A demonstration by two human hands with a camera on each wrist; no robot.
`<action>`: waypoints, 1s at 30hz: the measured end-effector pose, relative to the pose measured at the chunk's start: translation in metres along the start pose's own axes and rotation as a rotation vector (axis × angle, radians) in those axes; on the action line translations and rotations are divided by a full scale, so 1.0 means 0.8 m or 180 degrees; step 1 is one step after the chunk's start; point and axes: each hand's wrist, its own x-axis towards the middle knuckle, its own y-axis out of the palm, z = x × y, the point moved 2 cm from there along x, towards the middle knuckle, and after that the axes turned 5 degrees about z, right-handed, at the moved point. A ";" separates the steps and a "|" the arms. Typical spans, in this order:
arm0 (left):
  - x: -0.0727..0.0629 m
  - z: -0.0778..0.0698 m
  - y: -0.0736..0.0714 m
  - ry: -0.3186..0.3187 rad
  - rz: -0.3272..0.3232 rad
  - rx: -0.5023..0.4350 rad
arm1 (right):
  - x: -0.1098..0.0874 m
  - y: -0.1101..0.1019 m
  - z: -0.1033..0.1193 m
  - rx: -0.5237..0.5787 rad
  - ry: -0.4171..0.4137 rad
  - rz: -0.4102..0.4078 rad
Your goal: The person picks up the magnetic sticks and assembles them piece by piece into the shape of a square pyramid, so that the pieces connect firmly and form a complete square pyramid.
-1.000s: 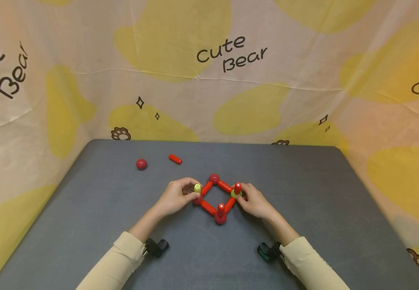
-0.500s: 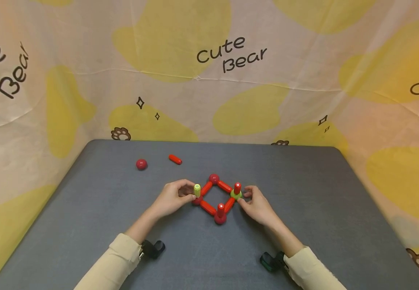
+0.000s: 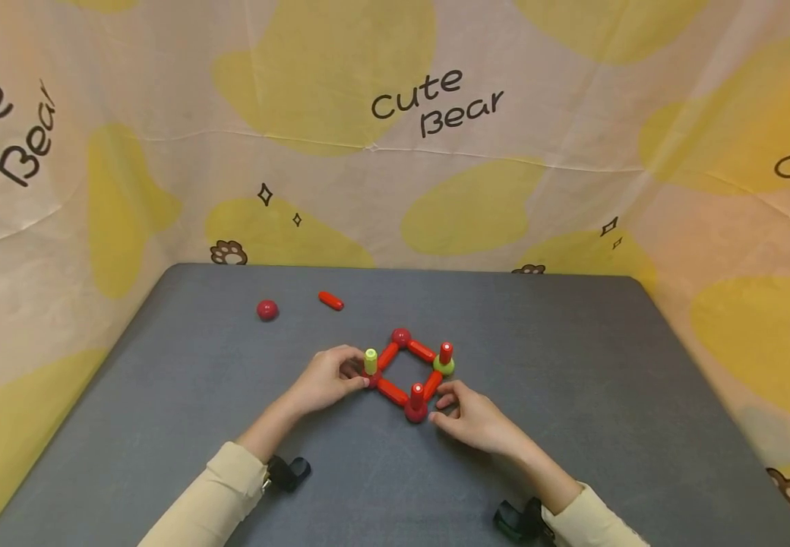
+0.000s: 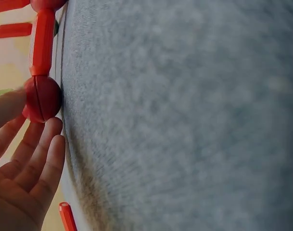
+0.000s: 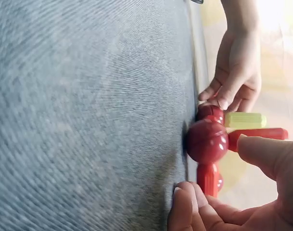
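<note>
We're steadying the frame (image 3: 392, 392) on the table (image 3: 162, 425), it seems: left hand (image 3: 327, 381) pinching its left ball (image 4: 46, 98), right hand (image 3: 477, 420) loosely parted beside the near ball (image 3: 416, 413), where a light pinch looks called for next.

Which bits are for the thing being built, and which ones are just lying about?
Being built:
left hand, holding the left red ball
right hand, near the front red ball
back red ball
green ball
four joining red sticks
upright green stick
two upright red sticks

Lying about, maybe spares:
loose red ball
loose red stick
</note>
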 end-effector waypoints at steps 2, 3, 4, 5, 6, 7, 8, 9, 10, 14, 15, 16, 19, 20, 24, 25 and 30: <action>-0.001 -0.001 0.002 0.0047 0.0004 0.0073 | 0.002 0.002 0.000 -0.0015 0.0007 -0.0016; -0.002 -0.002 0.003 0.0072 0.0017 0.0096 | 0.004 0.002 0.001 -0.0019 0.0011 -0.0022; -0.002 -0.002 0.004 0.0089 0.0028 0.0111 | 0.005 0.002 0.001 -0.0027 0.0024 -0.0041; -0.003 -0.003 0.005 0.0101 0.0038 0.0108 | 0.006 0.002 0.001 -0.0029 0.0049 -0.0061; -0.003 -0.003 0.007 0.0112 0.0048 0.0107 | 0.008 0.002 0.001 -0.0042 0.0072 -0.0089; -0.003 -0.004 0.008 0.0123 0.0056 0.0107 | 0.009 0.001 0.001 -0.0057 0.0087 -0.0118; -0.004 -0.005 0.010 0.0152 0.0064 0.0105 | 0.011 0.001 0.002 -0.0073 0.0111 -0.0148; -0.004 -0.007 0.011 0.0151 0.0075 0.0096 | 0.012 0.001 0.002 -0.0088 0.0136 -0.0179; -0.004 -0.008 0.012 0.0151 0.0086 0.0095 | 0.015 0.001 0.001 -0.0123 0.0153 -0.0220; -0.006 -0.016 0.018 0.0191 0.0155 0.0107 | 0.021 -0.001 0.000 -0.0255 0.0152 -0.0398; -0.006 -0.018 0.019 0.0196 0.0172 0.0108 | 0.023 -0.002 -0.001 -0.0298 0.0129 -0.0444; -0.007 -0.020 0.020 0.0214 0.0186 0.0112 | 0.025 -0.003 -0.002 -0.0337 0.0111 -0.0487; -0.010 -0.026 0.024 0.0246 0.0226 0.0106 | 0.028 -0.006 -0.003 -0.0416 0.0061 -0.0578; -0.011 -0.027 0.025 0.0253 0.0237 0.0095 | 0.029 -0.007 -0.004 -0.0438 0.0041 -0.0600; -0.012 -0.031 0.030 0.0266 0.0293 0.0102 | 0.033 -0.011 -0.007 -0.0512 -0.0022 -0.0674; -0.013 -0.032 0.031 0.0266 0.0313 0.0098 | 0.035 -0.011 -0.008 -0.0530 -0.0028 -0.0690; -0.015 -0.035 0.035 0.0251 0.0383 0.0114 | 0.042 -0.014 -0.013 -0.0576 -0.0051 -0.0732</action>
